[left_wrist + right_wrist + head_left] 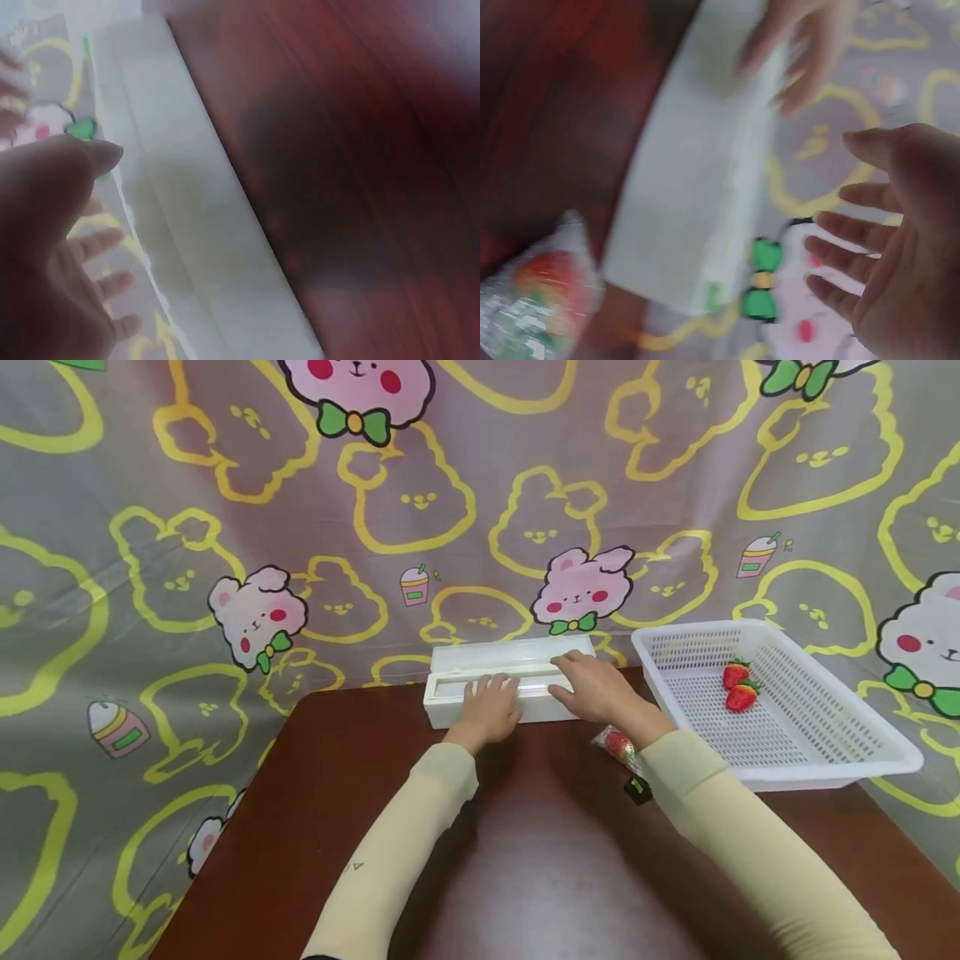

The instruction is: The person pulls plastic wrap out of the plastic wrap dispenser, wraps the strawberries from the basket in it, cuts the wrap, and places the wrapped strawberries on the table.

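Note:
A long white box (450,714) lies at the back of the table, its lid (487,653) raised along the far side. My left hand (491,708) is over the middle of the box's near side, fingers loosely spread. At the box's right end is my right hand (596,687), its fingers reaching toward the raised lid. The right wrist view has this hand (900,240) with fingers apart and nothing between them. Beside the near right end of the box lies a strawberry in clear wrap (620,745), partly hidden by the right forearm.
On the right stands a white perforated plastic basket (832,768) holding two strawberries (741,697). A small black object with a yellow mark (638,790) lies near the right sleeve. A patterned curtain (480,527) hangs right behind the brown table (345,777).

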Motion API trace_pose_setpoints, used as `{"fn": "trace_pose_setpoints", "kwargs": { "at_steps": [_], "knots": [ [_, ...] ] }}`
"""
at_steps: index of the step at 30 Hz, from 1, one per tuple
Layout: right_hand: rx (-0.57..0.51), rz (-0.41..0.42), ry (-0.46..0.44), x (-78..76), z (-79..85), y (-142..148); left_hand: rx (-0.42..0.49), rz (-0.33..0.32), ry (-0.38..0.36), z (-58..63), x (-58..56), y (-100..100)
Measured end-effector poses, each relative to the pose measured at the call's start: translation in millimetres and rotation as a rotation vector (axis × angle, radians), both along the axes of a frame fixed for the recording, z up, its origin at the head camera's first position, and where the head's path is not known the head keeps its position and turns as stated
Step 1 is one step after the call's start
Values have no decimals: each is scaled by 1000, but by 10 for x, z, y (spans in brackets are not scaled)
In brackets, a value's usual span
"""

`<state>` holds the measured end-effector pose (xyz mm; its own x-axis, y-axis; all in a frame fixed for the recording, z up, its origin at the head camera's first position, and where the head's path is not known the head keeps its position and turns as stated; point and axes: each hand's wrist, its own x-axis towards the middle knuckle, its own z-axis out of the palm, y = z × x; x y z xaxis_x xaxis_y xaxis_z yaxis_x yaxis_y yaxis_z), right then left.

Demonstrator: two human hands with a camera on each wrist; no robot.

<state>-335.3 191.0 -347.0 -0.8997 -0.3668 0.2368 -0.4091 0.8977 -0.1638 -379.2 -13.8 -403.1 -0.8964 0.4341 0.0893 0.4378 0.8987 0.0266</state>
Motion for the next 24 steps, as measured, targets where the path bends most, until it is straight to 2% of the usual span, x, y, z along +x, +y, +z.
{"fn": "trace_pose_setpoints", "kwargs": {
  "at_steps": [5, 9, 12, 17, 24],
  "knots": [
    [45, -23, -119, -273, -287, 25, -17, 122, 55, -86, -77, -334],
    [111, -41, -134, -386, -399, 11, -37, 181, 72, -102, -111, -499],
    [130, -61, -127, -458, -443, 29, -45, 171, 75, -77, -159, -555],
    [122, -88, -103, -576, -464, 44, -36, 115, 97, -2, -266, -636],
    [5, -108, -102, -709, -498, 55, 75, 91, 6, 26, -396, -821]
  ]
}}
